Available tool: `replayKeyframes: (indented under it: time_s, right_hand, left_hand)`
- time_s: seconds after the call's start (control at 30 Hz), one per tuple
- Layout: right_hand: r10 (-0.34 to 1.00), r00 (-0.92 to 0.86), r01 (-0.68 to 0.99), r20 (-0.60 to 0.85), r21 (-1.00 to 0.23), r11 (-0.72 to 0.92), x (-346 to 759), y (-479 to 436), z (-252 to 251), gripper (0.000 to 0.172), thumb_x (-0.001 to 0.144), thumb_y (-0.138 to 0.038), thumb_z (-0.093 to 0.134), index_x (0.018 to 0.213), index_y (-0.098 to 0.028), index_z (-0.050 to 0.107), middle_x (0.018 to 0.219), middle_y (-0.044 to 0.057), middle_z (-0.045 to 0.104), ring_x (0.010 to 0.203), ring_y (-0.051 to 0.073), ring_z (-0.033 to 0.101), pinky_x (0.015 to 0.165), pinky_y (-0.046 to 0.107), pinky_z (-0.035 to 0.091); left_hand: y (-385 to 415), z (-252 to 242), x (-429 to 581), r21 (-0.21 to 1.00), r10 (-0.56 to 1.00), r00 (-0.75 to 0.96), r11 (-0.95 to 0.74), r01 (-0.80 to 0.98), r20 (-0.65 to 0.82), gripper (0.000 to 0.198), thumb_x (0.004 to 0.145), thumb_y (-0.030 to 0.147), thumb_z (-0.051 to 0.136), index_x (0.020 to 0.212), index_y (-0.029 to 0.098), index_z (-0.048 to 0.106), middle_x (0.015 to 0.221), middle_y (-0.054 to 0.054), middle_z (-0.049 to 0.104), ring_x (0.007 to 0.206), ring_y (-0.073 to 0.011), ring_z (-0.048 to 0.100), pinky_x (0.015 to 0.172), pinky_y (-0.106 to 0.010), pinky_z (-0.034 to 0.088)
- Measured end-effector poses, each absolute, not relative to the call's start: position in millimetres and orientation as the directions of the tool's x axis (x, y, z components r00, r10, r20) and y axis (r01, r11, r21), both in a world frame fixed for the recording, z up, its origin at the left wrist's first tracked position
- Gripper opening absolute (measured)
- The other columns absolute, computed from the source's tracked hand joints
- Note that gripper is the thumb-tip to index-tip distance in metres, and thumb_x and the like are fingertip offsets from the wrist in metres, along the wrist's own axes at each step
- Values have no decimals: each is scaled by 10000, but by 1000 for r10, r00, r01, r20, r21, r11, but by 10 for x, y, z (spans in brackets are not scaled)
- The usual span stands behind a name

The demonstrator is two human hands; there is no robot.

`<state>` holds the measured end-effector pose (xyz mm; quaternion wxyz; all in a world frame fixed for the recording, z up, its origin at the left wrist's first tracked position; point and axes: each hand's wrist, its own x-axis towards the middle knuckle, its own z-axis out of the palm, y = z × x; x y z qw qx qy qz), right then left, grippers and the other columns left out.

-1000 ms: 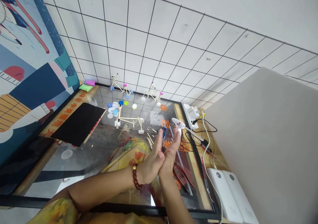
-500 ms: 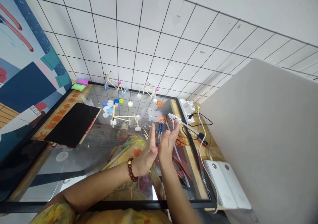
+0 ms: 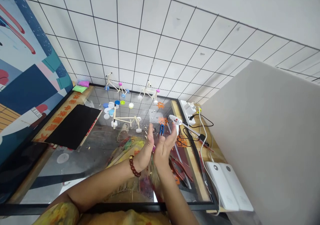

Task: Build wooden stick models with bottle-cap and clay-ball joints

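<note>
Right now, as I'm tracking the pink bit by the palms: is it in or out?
In: the pink bit shows between the facing left hand and right hand.

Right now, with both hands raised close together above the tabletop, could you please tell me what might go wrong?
The small pink piece between the left hand and right hand could slip out if the palms part. The right hand overlaps the white glue gun in view, so an outward swing might knock it. Reaching forward could brush the blue snips.
</note>
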<state>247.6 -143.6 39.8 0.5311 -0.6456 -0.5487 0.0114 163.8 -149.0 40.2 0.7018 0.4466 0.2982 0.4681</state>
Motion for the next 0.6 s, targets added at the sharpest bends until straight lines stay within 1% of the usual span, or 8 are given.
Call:
replayKeyframes:
  time_s: [0.07,0.2,0.27,0.37,0.43,0.5,0.53,0.6]
  right_hand:
    - [709,381,721,594,-670,174,2478,-1434,426,603,997,-400,268,1536,-184,103,1575,179,203,1468,299,166,1132,634,160]
    - [659,441,736,609,-665,122,2565,-1352,499,619,992,-420,276,1535,-172,115,1557,198,235,1455,308,190,1127,628,163]
    - [672,425,739,607,-661,129,2574,-1348,510,618,992,-419,279,1536,-176,116,1559,194,237,1455,306,195,1129,625,161]
    - [711,361,738,603,-651,178,2516,-1410,494,614,993,-414,279,1539,-194,102,1577,170,209,1468,302,166,1137,633,140]
    - [712,354,728,606,-657,196,2475,-1447,490,609,993,-414,283,1538,-207,106,1585,155,196,1475,297,144,1139,641,126]
    - [718,365,702,592,-682,206,2464,-1454,507,603,993,-422,289,1534,-215,124,1588,144,193,1478,287,133,1145,641,112]
    - [730,372,672,573,-709,214,2471,-1450,524,592,994,-428,284,1530,-220,144,1586,136,204,1478,279,142,1149,636,113]
    - [760,391,570,518,-785,242,2506,-1440,561,551,999,-434,254,1509,-227,223,1572,119,254,1467,258,195,1164,614,128]
  left_hand:
    - [-1491,405,1638,901,918,396,170,-400,3,833,890,681,316,1547,233,68,1634,-35,38,1505,-238,-23,1222,-423,40]
    - [-1549,376,1634,885,889,457,183,-427,37,823,881,666,378,1541,229,155,1631,-38,71,1505,-243,-26,1225,-425,40]
    - [-1548,363,1636,875,895,444,174,-453,52,807,885,662,372,1539,237,164,1632,-28,49,1505,-238,-20,1227,-416,29]
    - [-1506,389,1632,863,915,396,135,-488,81,784,890,648,383,1535,258,169,1633,-2,9,1507,-219,0,1226,-379,2]
    - [-1484,445,1628,839,918,384,135,-527,94,779,872,636,445,1522,258,240,1634,2,42,1507,-199,17,1224,-336,4]
    - [-1472,525,1629,757,909,415,240,-607,45,746,862,635,468,1488,248,344,1624,-21,156,1502,-194,91,1223,-317,74]
    - [-1465,567,1632,683,895,446,334,-650,-12,718,871,634,450,1463,232,392,1603,-51,241,1489,-201,169,1217,-320,137]
    - [-1439,637,1636,479,840,521,524,-704,-154,665,911,607,389,1409,172,458,1508,-131,421,1413,-223,366,1172,-336,282]
